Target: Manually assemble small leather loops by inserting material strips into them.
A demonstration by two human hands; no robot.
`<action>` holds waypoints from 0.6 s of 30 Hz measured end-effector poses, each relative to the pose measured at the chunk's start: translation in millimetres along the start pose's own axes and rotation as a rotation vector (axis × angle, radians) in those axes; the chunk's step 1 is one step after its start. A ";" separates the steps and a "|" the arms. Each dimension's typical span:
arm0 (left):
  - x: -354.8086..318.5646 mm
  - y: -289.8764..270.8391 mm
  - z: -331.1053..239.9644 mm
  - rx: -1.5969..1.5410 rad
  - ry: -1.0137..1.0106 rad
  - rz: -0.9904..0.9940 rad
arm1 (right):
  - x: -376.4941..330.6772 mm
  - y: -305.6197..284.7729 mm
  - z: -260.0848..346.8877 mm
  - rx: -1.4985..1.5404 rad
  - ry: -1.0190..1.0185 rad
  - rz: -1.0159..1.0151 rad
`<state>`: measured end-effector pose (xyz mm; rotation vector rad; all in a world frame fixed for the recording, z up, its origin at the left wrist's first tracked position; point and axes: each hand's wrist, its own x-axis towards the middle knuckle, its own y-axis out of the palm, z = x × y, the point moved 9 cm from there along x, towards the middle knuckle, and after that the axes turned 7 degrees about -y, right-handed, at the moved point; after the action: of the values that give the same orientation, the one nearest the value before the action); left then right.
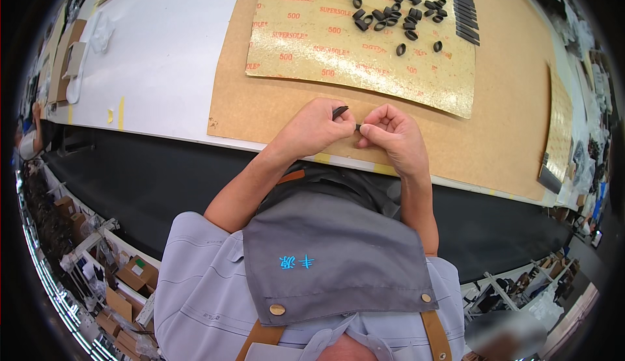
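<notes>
Both my hands meet at the near edge of a brown board (508, 100). My left hand (314, 126) pinches a small black strap piece (340, 110) between thumb and fingers. My right hand (390, 134) is curled, holding the other end of a small black piece (358, 127) close to the left fingers. Whether it is one strip or two I cannot tell. Farther away, a glossy yellowish sheet (306, 48) carries several small black loops (390, 11) and a row of flat black strips (465, 6).
The brown board lies on a white table (163, 55) with a dark front edge. A second yellowish sheet (560, 126) leans at the right. Cardboard boxes (133, 273) and racks stand on the floor at lower left. Another person (29, 141) is at the far left.
</notes>
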<state>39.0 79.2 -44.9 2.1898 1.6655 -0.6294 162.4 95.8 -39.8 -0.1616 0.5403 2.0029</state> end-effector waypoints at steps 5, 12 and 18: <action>-2.3 0.6 -3.5 0.004 -0.017 0.004 | 1.0 0.1 -1.5 -0.002 0.004 -0.006; -3.2 1.5 -4.5 0.011 0.017 0.012 | 1.7 6.4 0.0 0.000 0.008 0.008; -6.8 2.6 -5.2 -0.023 0.030 0.043 | -5.6 16.1 -1.8 -0.347 0.254 0.246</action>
<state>40.8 75.5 -36.9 2.2225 1.6281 -0.5654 150.8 84.2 -34.6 -0.5932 0.3789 2.3229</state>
